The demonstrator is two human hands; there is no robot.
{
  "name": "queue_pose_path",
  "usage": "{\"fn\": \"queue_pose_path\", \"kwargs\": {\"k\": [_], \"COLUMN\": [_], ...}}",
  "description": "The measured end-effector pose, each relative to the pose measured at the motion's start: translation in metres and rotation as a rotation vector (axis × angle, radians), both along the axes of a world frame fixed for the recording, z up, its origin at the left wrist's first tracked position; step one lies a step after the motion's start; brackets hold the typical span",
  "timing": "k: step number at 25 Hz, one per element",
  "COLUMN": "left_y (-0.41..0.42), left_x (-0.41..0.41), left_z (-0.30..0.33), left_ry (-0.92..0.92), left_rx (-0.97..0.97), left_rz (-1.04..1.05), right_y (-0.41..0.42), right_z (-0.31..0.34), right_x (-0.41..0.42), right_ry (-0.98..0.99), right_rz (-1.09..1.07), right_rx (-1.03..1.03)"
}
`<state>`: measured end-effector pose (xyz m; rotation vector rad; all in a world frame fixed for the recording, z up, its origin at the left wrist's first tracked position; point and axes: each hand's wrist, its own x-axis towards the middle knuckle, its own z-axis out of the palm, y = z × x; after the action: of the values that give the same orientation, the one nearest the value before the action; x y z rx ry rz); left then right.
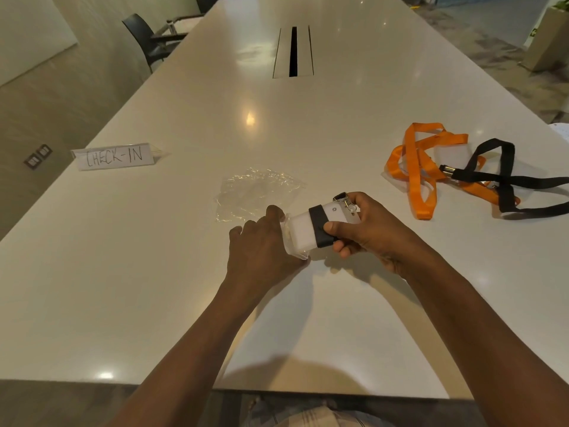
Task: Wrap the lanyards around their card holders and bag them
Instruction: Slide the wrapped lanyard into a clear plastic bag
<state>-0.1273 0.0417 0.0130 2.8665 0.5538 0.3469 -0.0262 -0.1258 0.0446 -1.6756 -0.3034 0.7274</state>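
My right hand [366,229] grips a white card holder [303,228] with a black lanyard [320,226] wound around its middle; a metal clip [346,202] sticks out above the fingers. My left hand [261,248] pinches the mouth of a small clear bag [292,251] around the holder's near end. A pile of clear plastic bags [255,192] lies just beyond my left hand. To the right, an orange lanyard [418,167] and a black lanyard [505,177] lie tangled over clear card holders [446,158].
A white paper sign reading CHECK-IN [114,157] stands at the left of the long white table [184,272]. A cable slot [293,52] runs down the table's middle. A black chair [147,38] sits at the far left edge.
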Motion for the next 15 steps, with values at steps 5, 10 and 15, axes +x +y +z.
{"fn": "queue_pose_path", "kwargs": {"k": [5,10,15], "left_y": [-0.0045,-0.0038,-0.0051], "left_x": [0.0015,0.0042,0.0082], "left_z": [0.004,0.0035,-0.0022], "left_ry": [0.017,0.026,0.037], "left_rx": [0.008,-0.012,0.013], "left_rz": [-0.027,-0.053,-0.058], "right_y": [0.0033,0.0044,0.0051], "right_z": [-0.0025,-0.0045,-0.0055], "right_x": [0.0002,0.0017,-0.0001], "right_ry": [-0.012,-0.072,-0.112], "right_rz": [0.001,-0.006,-0.02], "right_rx": [-0.04,-0.109,-0.158]}}
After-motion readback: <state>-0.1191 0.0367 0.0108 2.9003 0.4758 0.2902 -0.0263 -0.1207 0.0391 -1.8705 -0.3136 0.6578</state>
